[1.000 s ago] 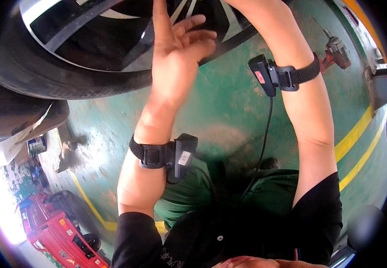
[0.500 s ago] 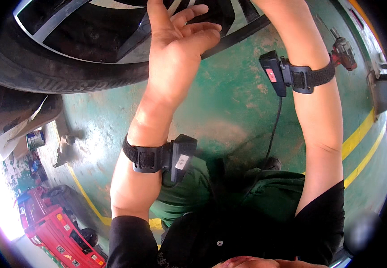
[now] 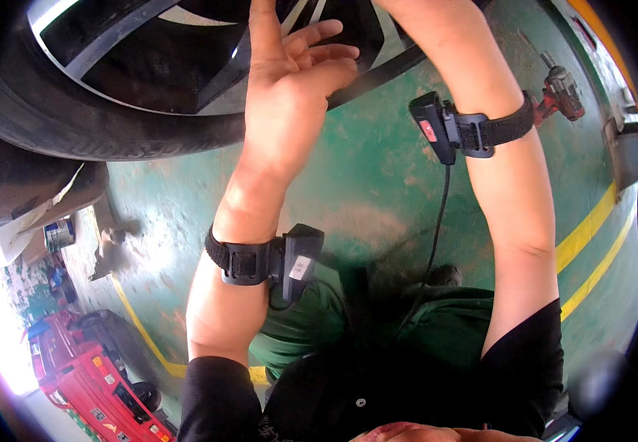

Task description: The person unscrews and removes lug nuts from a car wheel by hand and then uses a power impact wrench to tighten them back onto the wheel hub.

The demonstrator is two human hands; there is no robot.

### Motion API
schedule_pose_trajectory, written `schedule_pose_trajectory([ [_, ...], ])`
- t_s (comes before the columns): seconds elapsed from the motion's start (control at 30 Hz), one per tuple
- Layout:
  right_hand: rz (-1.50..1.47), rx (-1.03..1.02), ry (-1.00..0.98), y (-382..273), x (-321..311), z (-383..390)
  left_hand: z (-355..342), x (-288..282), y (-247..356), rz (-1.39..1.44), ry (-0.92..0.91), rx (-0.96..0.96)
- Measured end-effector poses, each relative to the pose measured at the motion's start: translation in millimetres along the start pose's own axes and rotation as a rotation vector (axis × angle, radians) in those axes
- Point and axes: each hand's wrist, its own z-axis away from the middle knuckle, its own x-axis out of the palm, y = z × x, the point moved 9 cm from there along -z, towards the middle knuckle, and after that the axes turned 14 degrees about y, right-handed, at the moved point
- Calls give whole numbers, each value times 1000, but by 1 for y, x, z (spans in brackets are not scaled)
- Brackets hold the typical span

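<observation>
Left hand at wheel; right hand out of view.
Left fingers spread before the wheel, contact unclear; right grip cannot be told. Wheel: upper left. Wrench: near floor's right edge.

Room opens between left forearm and cable; tire blocks beyond.

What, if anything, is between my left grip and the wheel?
Nothing visible: your left grip shows directly against the wheel in view, with no object between them. One finger runs past the top edge, so I can't tell what it meets there.
</observation>
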Motion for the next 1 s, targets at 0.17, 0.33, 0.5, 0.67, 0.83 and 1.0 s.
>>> schedule_pose_trajectory([
  [0.17,-135,81,-78,6,-2,-3,6,8,7,-89,-7,148],
  [0.33,0,58,-26,-1,-6,-1,-1,2,6,-103,-18,152],
  [0.5,-95,77,-99,2,-6,-6,3,4,8,-93,21,149],
  [0.67,-31,87,-107,2,-1,-2,-2,-2,6,-102,11,162],
  [0.83,-149,52,-65,10,-5,-1,1,2,6,-105,34,158],
  [1.0,-86,91,-71,3,-5,0,-2,-3,7,-110,9,189],
])
